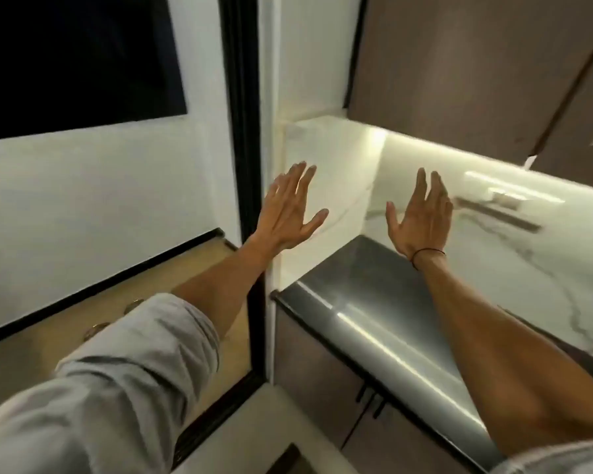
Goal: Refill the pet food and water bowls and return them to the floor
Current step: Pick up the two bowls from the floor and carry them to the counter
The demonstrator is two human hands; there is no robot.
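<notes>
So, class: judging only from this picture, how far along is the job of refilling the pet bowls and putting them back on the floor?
Done: nothing shows as done. Two round bowl-like rims sit on the floor, mostly hidden behind the left sleeve; their contents cannot be seen.
In hand: nothing. The left hand and right hand are both open and raised, holding nothing, above the grey counter.
Left: apparently everything: picking up, refilling, returning.

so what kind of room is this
Most likely a home kitchen: a steel countertop over cupboard doors, a lit marble backsplash, and wall cabinets above.
</notes>
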